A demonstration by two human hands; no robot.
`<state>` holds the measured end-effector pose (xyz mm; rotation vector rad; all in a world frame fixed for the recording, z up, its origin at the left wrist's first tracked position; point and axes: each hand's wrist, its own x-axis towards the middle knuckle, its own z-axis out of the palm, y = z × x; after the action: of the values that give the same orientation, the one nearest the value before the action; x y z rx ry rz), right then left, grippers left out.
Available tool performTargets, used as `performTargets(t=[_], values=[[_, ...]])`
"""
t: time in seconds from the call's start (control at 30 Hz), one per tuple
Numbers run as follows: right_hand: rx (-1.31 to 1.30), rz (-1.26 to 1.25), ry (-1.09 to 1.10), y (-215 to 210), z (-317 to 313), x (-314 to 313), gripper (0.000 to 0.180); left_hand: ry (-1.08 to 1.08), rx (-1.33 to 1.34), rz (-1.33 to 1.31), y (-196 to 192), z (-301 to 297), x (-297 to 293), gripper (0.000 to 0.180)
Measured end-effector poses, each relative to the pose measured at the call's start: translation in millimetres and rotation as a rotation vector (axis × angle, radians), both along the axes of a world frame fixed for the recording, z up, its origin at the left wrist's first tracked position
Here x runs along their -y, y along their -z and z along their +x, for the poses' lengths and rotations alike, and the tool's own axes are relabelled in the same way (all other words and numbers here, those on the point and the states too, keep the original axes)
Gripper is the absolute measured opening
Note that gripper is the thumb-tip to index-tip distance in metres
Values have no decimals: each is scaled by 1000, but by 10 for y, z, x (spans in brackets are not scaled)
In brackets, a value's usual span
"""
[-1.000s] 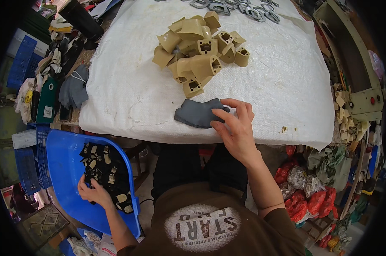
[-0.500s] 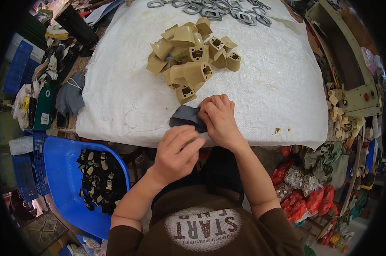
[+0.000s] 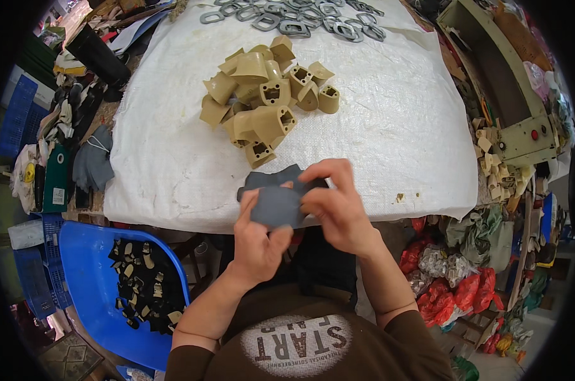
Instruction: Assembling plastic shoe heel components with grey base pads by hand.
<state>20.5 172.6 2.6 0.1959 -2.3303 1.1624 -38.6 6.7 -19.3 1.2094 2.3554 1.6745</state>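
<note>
A small flat grey piece (image 3: 278,207), which looks like leather or a similar sheet, is in front of me at the table's near edge. My left hand (image 3: 255,247) grips its left side, with the thumb below and fingers along the edge. At the piece's right edge, my right hand (image 3: 343,213) has its fingers curled in; they are slightly blurred. Behind this piece lie more dark grey pieces (image 3: 268,178) with an uneven outline, partly covered. A pile of tan heel-shaped blocks with square holes (image 3: 252,66) rests just beyond my hands.
White woven sheeting (image 3: 389,140) covers the table. Several grey oval rings (image 3: 294,28) lie at its far end. A blue tub (image 3: 84,273) with black-and-tan pieces stands at lower left. Grey material (image 3: 92,162) hangs at left; red bags (image 3: 436,298) sit at lower right.
My left hand has taken hold of a grey piece, which now lies flat toward me. My right hand has shifted slightly right. The view has shifted, so the tan pile appears further left.
</note>
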Motion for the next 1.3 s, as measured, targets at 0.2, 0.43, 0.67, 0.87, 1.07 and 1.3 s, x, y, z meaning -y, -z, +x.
performTargets(t=[0.2, 0.43, 0.67, 0.87, 1.07, 1.3], values=[[127, 41, 369, 190, -477, -543, 37, 69, 980, 400, 20, -20, -66, 43], [406, 337, 604, 428, -904, -782, 52, 132, 1023, 411, 101, 27, 5, 45], [222, -174, 706, 419, -594, -797, 42, 155, 1052, 432, 97, 23, 36, 43], [248, 21, 283, 415, -69, -620, 49, 149, 1134, 476, 16, 88, 51, 45], [229, 310, 548, 444, 95, -407, 40, 155, 1164, 488, 18, 167, 71, 43], [4, -708, 299, 111, 425, 19, 53, 117, 1072, 575, -11, 253, 66, 41]])
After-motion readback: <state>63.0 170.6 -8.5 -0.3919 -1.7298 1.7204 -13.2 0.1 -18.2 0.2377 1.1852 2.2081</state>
